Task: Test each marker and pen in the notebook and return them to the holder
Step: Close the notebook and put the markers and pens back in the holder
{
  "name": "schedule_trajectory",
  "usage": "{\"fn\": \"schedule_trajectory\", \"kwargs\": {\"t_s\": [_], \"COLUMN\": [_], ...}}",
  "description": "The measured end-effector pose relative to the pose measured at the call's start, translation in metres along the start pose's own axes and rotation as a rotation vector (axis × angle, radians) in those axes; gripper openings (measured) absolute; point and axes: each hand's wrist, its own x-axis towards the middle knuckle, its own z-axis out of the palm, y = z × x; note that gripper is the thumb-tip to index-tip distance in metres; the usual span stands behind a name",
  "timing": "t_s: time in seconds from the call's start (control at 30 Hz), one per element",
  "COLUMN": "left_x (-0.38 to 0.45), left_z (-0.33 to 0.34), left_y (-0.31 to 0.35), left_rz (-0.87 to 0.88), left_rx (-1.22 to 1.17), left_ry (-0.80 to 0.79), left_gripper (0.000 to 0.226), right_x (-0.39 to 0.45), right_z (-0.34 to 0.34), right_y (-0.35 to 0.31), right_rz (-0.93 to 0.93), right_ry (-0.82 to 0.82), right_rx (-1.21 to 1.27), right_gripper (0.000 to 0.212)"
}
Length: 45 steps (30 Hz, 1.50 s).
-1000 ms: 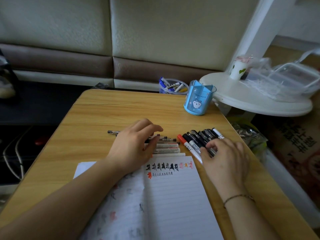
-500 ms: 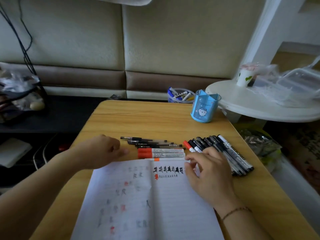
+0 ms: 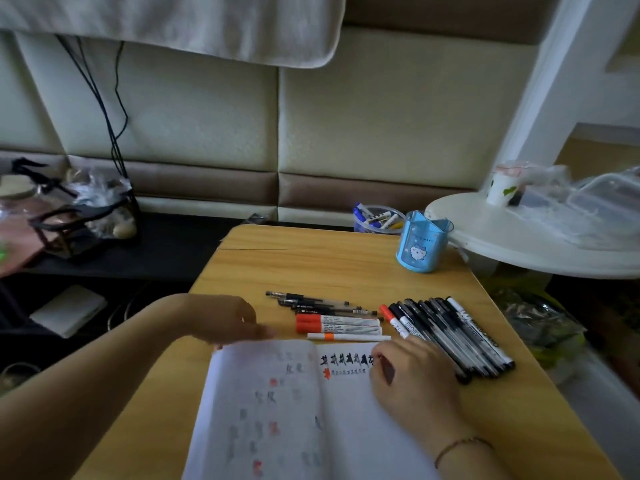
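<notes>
Wooden table (image 3: 346,258) bare between holder (image 3: 423,241); pens (image 3: 325,304).

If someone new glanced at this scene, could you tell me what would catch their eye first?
Probably the open lined notebook at the near edge of the wooden table, a row of black and red test marks on its right page. Just beyond it lie orange-capped white markers, with a fanned row of black pens to the right. The light blue plastic holder stands at the far right corner.
</notes>
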Motion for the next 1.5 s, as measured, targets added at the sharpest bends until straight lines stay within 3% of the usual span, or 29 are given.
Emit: {"fn": "schedule_trajectory", "kwargs": {"t_s": [0.07,0.13,0.27,0.37,0.47,0.57,0.63,0.73,0.87,0.97,1.07,1.17,1.27,1.37,1.43,1.5], "left_x": [-0.004,-0.013,-0.024,-0.017,0.001,0.002,-0.004,-0.008,-0.017,-0.023,-0.032,-0.045,-0.056,-0.056,-0.052,-0.045], "left_z": [0.003,0.0,-0.007,-0.002,0.018,0.031,0.039,0.049,0.051,0.063,0.071,0.066,0.06,0.054,0.046,0.031], "left_y": [0.009,0.014,-0.002,0.003,0.032,0.069,0.088,0.106,0.109,0.098,0.087,0.079,0.068,0.06,0.057,0.054], "left_rz": [-0.014,-0.013,0.145,0.466,0.507,0.465,0.49,0.434,0.36,0.207,0.05,0.152,0.33,0.438,0.473,0.47], "left_rx": [0.046,-0.08,-0.765,-1.123,-0.97,-0.401,-0.121,-0.045,0.003,0.049,-0.013,-0.243,-0.807,-1.202,-1.362,-1.497], "left_ry": [-0.026,-0.123,-0.145,-0.311,-0.329,-0.258,-0.144,-0.057,0.048,0.17,0.166,0.137,0.072,0.111,0.177,0.28], "left_gripper": [0.05,0.057,0.112,0.115,0.083,0.05,0.055,0.065,0.067,0.088,0.079,0.051,0.047,0.046,0.045,0.042], "right_x": [-0.001,-0.002,-0.001,0.003,0.01,0.012,0.01,0.005,-0.001,-0.009,-0.014,-0.007,0.009,0.028,0.038,0.045], "right_z": [0.005,0.008,0.007,-0.002,-0.02,-0.037,-0.046,-0.048,-0.041,-0.044,-0.052,-0.067,-0.083,-0.082,-0.077,-0.074], "right_y": [-0.003,-0.005,-0.004,-0.001,0.004,0.007,0.002,-0.007,-0.02,-0.031,-0.042,-0.048,-0.051,-0.054,-0.054,-0.056], "right_rz": [-0.007,0.014,0.112,0.348,0.642,0.869,0.925,0.795,0.748,0.703,0.701,0.879,0.985,0.867,0.774,0.754], "right_ry": [-0.043,-0.053,-0.037,-0.03,0.023,-0.171,-0.318,-0.374,-0.215,-0.131,-0.059,0.022,0.104,0.144,0.039,-0.187], "right_rx": [-0.016,-0.02,0.095,0.325,0.71,0.943,1.072,0.839,0.659,0.63,0.753,1.03,1.242,1.107,0.907,0.97], "right_gripper": [0.006,0.008,0.016,0.021,0.024,0.04,0.04,0.038,0.055,0.051,0.047,0.045,0.036,0.027,0.039,0.054]}}
